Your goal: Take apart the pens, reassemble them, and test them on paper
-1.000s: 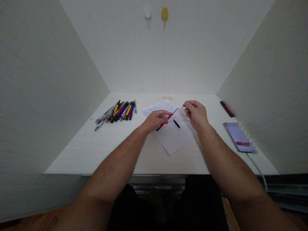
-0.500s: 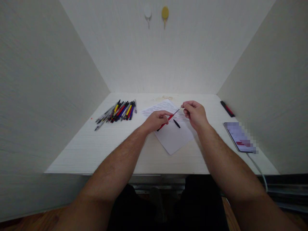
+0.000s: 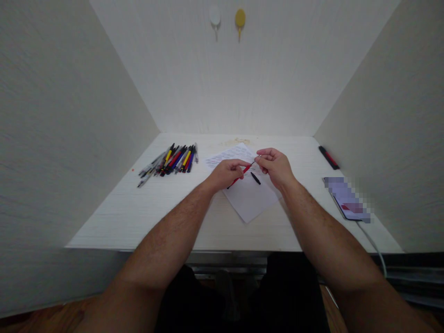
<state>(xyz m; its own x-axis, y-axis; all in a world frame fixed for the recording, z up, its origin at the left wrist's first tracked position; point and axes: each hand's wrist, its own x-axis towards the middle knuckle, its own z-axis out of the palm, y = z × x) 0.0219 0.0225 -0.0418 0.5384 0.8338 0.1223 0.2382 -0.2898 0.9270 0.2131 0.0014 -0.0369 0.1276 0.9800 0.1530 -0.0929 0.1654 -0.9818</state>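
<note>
A red pen barrel (image 3: 246,169) slants up to the right, its black end low by my left hand (image 3: 229,173), which is closed around it. Out of the barrel's upper end runs a thin dark ink refill (image 3: 253,163). My right hand (image 3: 275,167) pinches the refill's outer end, close to the barrel's mouth. Beneath the hands lies a white sheet of paper (image 3: 247,203), its far part covered with handwriting. On the sheet, just below the barrel, rests a short black pen part (image 3: 255,178), touched by neither hand.
A heap of pens (image 3: 173,159) in several colours lies on the left of the white table (image 3: 121,222). At the right are a phone (image 3: 347,199) with a cable and a black and red object (image 3: 329,157). Pale walls enclose three sides.
My right hand has moved left and slightly down towards the barrel, and less of the refill shows outside it. My left hand has stayed in place on the pen barrel.
</note>
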